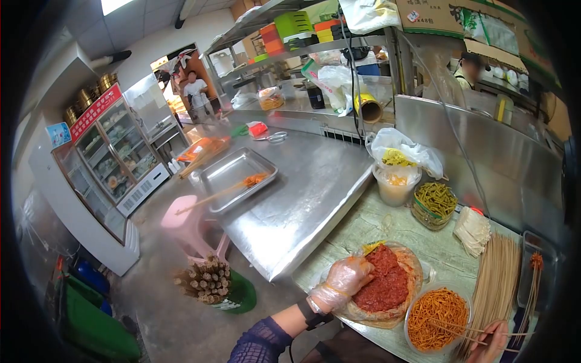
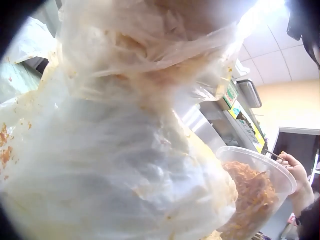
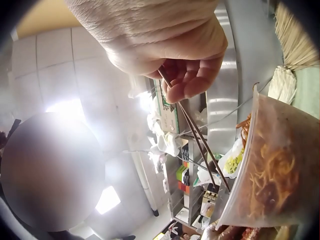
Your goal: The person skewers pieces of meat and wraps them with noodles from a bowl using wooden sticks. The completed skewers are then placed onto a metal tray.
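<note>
Purple sleeve point(image 1: 260, 340) sits nearest. Beyond, the worktop point(image 1: 348, 236) bears an open bag point(image 1: 414, 269) of red paste point(image 1: 384, 281), beside a tub point(image 2: 272, 167) of orange shreds point(image 1: 428, 304). Of the hands, the gloved left point(image 1: 346, 279) touches the bag, its grip unclear; the bare right point(image 1: 489, 342) pinches chopsticks point(image 3: 198, 132).

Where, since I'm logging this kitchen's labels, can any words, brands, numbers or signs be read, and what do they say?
"48包": on the cardboard box at upper right; its other characters are too blurred to read.
Red banner on the glass-door fridge: characters too small to read.
Blue sign beside it: too small.
Yellow print on the plastic bag: too blurred.
</note>
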Available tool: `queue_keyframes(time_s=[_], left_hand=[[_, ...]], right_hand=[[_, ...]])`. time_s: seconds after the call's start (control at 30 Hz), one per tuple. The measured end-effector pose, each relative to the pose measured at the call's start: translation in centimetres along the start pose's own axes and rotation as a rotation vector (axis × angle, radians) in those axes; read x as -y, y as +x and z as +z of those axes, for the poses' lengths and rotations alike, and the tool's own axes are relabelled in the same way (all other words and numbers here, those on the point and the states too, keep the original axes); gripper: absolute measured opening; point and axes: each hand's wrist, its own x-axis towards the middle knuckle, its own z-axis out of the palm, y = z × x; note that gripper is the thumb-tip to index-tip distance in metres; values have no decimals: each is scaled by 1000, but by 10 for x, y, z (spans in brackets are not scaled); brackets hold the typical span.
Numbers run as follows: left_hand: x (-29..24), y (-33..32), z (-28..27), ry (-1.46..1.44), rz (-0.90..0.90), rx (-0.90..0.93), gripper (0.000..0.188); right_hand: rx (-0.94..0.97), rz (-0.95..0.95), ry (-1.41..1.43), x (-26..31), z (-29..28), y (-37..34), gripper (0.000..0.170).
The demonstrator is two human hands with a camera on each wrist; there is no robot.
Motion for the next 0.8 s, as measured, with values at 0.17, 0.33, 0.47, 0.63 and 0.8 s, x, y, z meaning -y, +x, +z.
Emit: queue_keyframes(time_s=[0.17, 0.33, 0.47, 0.63, 0.8], left_hand=[[-3, -1, -10, -30, -26, 10, 15], [0, -5, -2, -204, -15, -106, 13], [4, -6, -2, -345, -12, -97, 12], [-15, -5, -20, -1355, -468, -71, 15], [-44, -7, -14, -1487, -325, -155, 17]], right_hand=[[-59, 3, -59, -2, 0, -3, 27], [-70, -346, -536, -23, -15, -1, 24], [7, 29, 70, -10, -18, -2, 25], [-72, -110, 65, -38, -35, 8, 26], [-165, -175, 48, -37, -33, 5, 33]])
